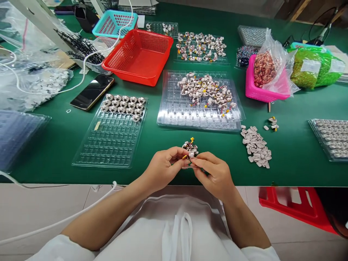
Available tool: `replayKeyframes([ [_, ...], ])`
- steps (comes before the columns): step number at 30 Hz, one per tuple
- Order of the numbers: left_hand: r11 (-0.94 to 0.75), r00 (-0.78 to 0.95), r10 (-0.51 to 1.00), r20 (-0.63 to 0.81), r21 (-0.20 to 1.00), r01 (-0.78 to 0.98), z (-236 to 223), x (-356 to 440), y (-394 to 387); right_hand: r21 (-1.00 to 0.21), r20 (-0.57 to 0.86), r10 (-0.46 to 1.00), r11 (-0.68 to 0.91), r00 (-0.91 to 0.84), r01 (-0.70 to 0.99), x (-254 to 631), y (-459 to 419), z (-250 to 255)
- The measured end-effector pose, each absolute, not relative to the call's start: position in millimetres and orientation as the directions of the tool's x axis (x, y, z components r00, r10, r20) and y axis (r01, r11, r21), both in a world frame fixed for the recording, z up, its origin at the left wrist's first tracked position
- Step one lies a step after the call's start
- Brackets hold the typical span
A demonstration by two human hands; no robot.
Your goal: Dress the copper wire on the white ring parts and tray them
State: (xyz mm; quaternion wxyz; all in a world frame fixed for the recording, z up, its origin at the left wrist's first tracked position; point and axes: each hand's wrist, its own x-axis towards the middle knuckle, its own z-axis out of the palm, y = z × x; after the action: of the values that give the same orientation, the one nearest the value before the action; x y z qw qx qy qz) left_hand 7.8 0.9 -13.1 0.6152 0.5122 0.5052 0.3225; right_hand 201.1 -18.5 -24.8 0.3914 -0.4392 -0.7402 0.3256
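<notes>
Near the table's front edge, my left hand (165, 166) and my right hand (214, 172) meet with fingertips closed in a pinch. Between them is a small white earbud part (191, 154), with a yellow tab showing by the left fingers; the fingers cover much of it. Just behind the fingertips lies a small heap of similar earbud parts (190, 145) with dark and yellow bits. Left of my hands, a clear tray (106, 146) holds rows of whitish earbud shells (122, 105) in its far slots. To the right is a pile of flat pale covers (256, 146).
Stacked clear trays (174, 117) beyond my hands carry many loose earbud parts. Behind stand a red basket (138, 56) and a blue basket (115, 23). A phone (92, 92) lies left, a pink basket (265, 95) right. A filled tray (333, 139) sits far right.
</notes>
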Motion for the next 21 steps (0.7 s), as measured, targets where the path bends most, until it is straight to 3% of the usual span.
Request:
replayKeyframes([
  [4, 0.341, 0.302, 0.893, -0.333, 0.940, 0.028, -13, 8, -1, -0.800, 0.347, 0.874, 0.465, -0.341, 0.380, 202, -15, -26],
  [9, 0.220, 0.295, 0.924, -0.244, 0.969, 0.112, -8, 8, -2, -0.949, 0.129, 0.980, 0.166, -0.150, 0.268, 192, -16, -21],
  [13, 0.122, 0.299, 0.941, -0.161, 0.982, 0.146, -6, 6, -2, -0.989, -0.013, 0.994, 0.002, -0.105, 0.145, 187, -14, -19],
  [21, -0.049, 0.346, 0.937, -0.044, 0.966, 0.255, -3, 3, -2, -0.961, -0.019, 0.974, 0.044, -0.224, 0.271, 192, -4, -8],
])
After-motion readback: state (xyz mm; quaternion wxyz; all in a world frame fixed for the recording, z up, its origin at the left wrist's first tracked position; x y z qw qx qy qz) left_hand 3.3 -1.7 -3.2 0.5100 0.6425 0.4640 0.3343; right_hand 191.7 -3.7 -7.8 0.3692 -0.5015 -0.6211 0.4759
